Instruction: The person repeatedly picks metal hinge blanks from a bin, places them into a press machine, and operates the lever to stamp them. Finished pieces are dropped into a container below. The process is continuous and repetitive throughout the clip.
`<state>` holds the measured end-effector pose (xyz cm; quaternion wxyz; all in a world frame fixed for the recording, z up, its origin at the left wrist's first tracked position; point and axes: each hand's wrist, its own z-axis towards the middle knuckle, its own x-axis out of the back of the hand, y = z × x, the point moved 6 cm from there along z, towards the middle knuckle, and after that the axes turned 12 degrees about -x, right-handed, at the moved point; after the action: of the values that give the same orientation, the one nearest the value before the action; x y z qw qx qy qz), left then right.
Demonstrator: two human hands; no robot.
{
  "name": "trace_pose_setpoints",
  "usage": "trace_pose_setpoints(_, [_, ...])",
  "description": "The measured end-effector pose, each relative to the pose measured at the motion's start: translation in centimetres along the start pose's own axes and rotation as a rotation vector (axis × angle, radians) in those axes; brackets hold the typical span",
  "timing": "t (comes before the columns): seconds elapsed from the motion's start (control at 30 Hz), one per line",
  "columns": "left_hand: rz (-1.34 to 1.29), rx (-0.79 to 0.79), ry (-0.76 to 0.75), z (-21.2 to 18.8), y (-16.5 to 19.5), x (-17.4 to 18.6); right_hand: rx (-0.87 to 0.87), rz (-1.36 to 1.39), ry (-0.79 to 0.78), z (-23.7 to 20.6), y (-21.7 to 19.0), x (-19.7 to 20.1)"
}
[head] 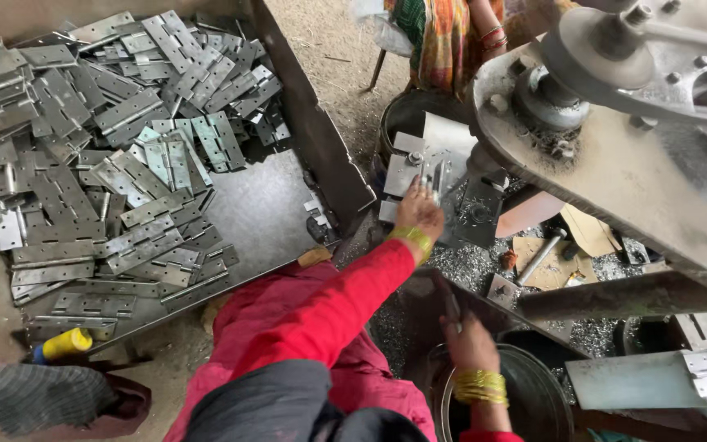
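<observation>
Left hand: my left hand [419, 214] is stretched forward to the bed of the press machine [615, 123], fingers pinched narrow on a small metal hinge piece [437, 178] that stands up between them; the hand is holding it right at the tooling

Right hand: my right hand [468, 344] hangs lower, over the round metal bucket [525, 401]; it is curled around something thin and dark, but I cannot tell just what it is

Hinge piece: at my left fingertips, touching them, just beside the grey block of the press and under its heavy arm; well apart from my right hand

Risk at the press: I judge my left fingers sit very near the working part; if the arm came down while they were there, they could be caught; the cause would be the short hinge leaving little to hold

Risk of slip: the pinch is slight; the piece could tilt or drop into the metal shavings [468, 266] below

Stock: a big tray [263, 213] of flat grey hinges [124, 164] lies to my left, well apart from both hands

Nearby: another person in a patterned garment [443, 37] sits beyond the press
</observation>
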<state>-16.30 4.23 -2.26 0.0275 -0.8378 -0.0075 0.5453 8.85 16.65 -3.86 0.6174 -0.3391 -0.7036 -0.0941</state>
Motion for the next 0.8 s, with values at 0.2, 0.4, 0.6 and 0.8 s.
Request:
trace_pose_setpoints(0.2, [-0.014, -0.007, -0.187, 0.4, -0.4, -2.3, -0.096, 0.247, -0.013, -2.0, 0.4, -2.5])
trace_pose_setpoints(0.4, [0.018, -0.023, -0.133, 1.0, 0.3, -4.1, -0.053, 0.050, -0.099, -0.4, 1.3, -2.1])
trace_pose_setpoints(0.6, [0.060, -0.018, -0.156, 2.7, -0.6, -5.1, -0.242, 0.161, -0.084, -1.6, 1.8, -4.6])
trace_pose_setpoints(0.8, [0.630, -0.017, -0.192, 1.4, 0.2, -4.1, -0.137, 0.166, -0.089, -3.2, 0.9, -5.6])
